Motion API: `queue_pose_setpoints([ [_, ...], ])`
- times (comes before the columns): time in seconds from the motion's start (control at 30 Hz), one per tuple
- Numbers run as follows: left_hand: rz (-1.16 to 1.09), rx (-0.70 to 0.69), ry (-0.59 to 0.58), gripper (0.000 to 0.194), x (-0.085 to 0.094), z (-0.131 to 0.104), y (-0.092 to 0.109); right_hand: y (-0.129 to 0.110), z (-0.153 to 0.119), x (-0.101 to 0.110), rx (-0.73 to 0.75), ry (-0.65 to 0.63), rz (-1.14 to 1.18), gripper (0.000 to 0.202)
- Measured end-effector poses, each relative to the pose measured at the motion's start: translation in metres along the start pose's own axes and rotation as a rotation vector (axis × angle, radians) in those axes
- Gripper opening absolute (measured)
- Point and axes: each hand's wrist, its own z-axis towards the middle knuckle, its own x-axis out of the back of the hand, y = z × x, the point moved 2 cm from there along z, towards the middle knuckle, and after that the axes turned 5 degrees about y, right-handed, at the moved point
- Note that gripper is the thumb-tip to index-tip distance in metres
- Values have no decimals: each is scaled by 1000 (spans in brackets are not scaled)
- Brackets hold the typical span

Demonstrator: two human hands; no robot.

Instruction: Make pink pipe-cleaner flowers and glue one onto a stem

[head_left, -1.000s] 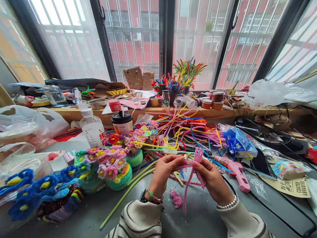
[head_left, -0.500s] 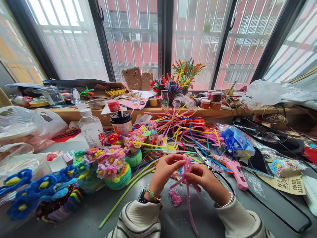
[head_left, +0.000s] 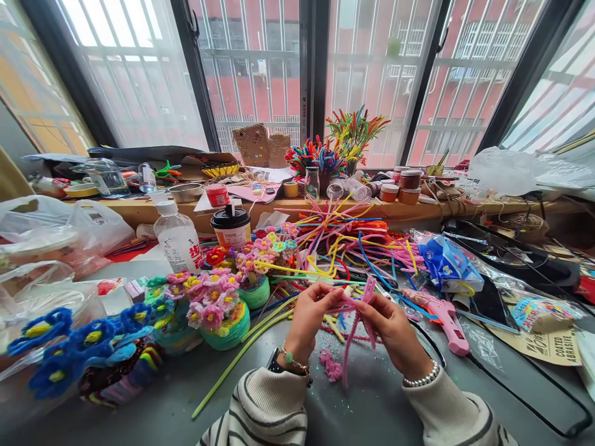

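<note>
Pink pipe cleaners (head_left: 346,356) are held between my two hands above the grey table, their loose ends hanging down. My left hand (head_left: 309,316) pinches one part of them between thumb and fingers. On the other side, my right hand (head_left: 390,328) grips them where they bunch together, with one bent loop standing up above the fingers. The exact crossing of the strands is hidden by my fingertips. A small fluffy pink piece (head_left: 330,365) lies on the table just below my hands, among scattered glitter.
Pipe-cleaner flowers in pots (head_left: 225,325) and blue flowers (head_left: 56,353) stand at left, near a bottle (head_left: 176,238) and a lidded cup (head_left: 230,228). Loose pipe cleaners (head_left: 334,241) heap up behind my hands. A pink glue gun (head_left: 449,325) with a black cord lies at right.
The pink pipe cleaners have been turned and shifted right, their long end now hanging lower left. My hands have moved slightly apart, and the camera view has shifted a little.
</note>
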Motion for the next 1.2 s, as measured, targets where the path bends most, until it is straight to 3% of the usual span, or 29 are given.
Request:
queue_pose_setpoints([
  [0.1,77,-19,-37,21,0,-1,3,-2,-1,0,-2,-80,-94,19],
  [0.27,249,-101,-128,25,-1,-3,8,-1,-3,-3,-105,-360,-211,23],
  [0.33,262,-90,-170,21,-2,-4,8,-1,-4,-4,-111,-393,-229,23],
  [0.63,70,-38,-47,21,-1,-2,2,-5,-2,-3,-31,-142,-69,20],
  [0.83,128,22,-121,26,-3,-4,1,-3,0,-1,-47,-138,-101,22],
  [0.97,122,58,-112,23,-4,-3,-1,-5,1,3,-98,-150,-102,23],
  [1.2,17,196,-170,27,-6,-6,1,-3,2,9,-139,-105,134,16],
])
